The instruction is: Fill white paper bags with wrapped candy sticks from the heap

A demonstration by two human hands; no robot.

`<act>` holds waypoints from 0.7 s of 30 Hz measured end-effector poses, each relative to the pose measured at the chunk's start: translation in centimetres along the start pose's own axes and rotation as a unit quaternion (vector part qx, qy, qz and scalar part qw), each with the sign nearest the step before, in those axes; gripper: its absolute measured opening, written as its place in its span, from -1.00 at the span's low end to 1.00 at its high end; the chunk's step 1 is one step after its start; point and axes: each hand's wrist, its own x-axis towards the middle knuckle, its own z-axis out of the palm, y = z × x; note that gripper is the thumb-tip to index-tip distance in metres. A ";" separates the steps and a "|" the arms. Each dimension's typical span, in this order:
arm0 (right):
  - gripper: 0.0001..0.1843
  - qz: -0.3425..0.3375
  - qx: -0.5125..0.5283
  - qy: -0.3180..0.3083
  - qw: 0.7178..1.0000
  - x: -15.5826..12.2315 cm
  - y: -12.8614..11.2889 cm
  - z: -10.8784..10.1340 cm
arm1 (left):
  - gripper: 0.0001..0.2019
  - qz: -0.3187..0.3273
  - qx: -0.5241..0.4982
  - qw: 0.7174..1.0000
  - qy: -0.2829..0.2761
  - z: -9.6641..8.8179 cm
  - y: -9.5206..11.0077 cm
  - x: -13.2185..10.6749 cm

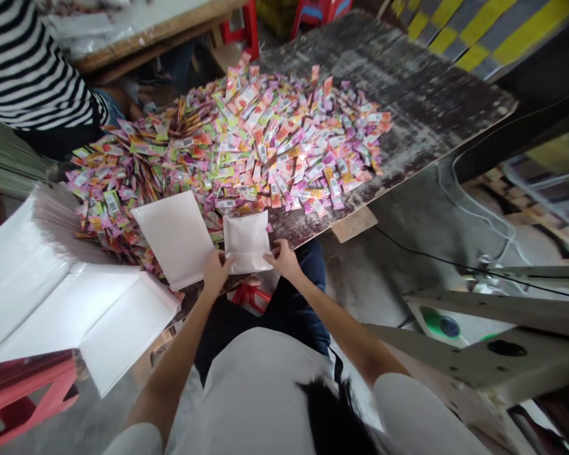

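Scuffed dark desk [455, 95], heap of small printed sachets [265, 139] on it, 10 to 2 o'clock from the packet. Left to right, clock centred on the packet: co-worker in a striped top [33, 76] at 10; stack of white envelopes [19, 272] at 9; one loose white envelope [175, 240], also 9, just beside, axis tilted to 11.

Left hand [215, 270] at 7-8: thumb and finger nearly closed, pinching the near-left corner. White packet [247, 235] at the desk's near edge, lies 1-2 o'clock from that hand. Creased band on its 6 o'clock end; plain end points to 12. Long axis reads 12-6, though nearly square. Right hand [283, 258] at 4: similar narrow pinch, near-right corner; packet lies 10 from it. Neither hand nearer, both touching.
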 end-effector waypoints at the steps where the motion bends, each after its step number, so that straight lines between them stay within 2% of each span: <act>1: -0.42 0.004 0.029 -0.007 1.000 0.2 -0.4 0.2 | -0.69 -0.006 -0.026 1.000 0.012 0.0 0.1 0.5; 3: -0.47 0.038 0.133 -0.050 0.989 0.3 -1.5 0.5 | -0.54 -0.059 -0.107 0.992 0.016 -0.1 0.5 1.3; 5: -0.44 0.087 0.272 -0.088 0.954 0.1 -2.8 0.5 | -0.49 -0.136 -0.222 0.966 -0.009 -0.4 1.3 1.5; 8: -0.42 0.096 0.409 -0.104 0.901 -0.7 -5.0 -0.4 | -0.56 -0.213 -0.406 0.881 -0.118 -1.4 3.3 0.4; 10: -0.47 0.072 0.425 -0.139 0.892 -1.2 -6.1 -1.9 | -0.56 -0.220 -0.486 0.823 -0.194 -2.3 4.7 -0.7; 11: -0.48 0.058 0.415 -0.166 0.893 -1.2 -6.5 -2.9 | -0.55 -0.207 -0.510 0.809 -0.207 -2.8 5.4 -1.2; 13: -0.51 0.027 0.356 -0.227 0.906 -1.0 -6.9 -5.0 | -0.54 -0.161 -0.536 0.806 -0.194 -3.9 6.6 -1.8; 15: -0.52 0.001 0.273 -0.248 0.930 -0.4 -6.8 -7.2 | -0.56 -0.119 -0.527 0.819 -0.191 -5.5 7.6 -2.0; 16: -0.50 -0.003 0.238 -0.232 0.943 0.0 -6.6 -8.2 | -0.57 -0.108 -0.508 0.828 -0.213 -6.4 8.0 -2.0; 18: -0.41 0.009 0.203 -0.154 0.967 0.7 -5.7 -10.2 | -0.61 -0.085 -0.445 0.844 -0.287 -8.4 8.8 -1.6; 20: -0.32 0.039 0.194 -0.068 0.978 1.2 -4.3 -11.6 | -0.66 -0.043 -0.374 0.857 -0.351 -10.3 9.6 -0.4; 21: -0.29 0.055 0.191 -0.041 0.979 1.3 -3.5 -12.0 | -0.68 -0.019 -0.345 0.865 -0.365 -11.2 10.2 0.7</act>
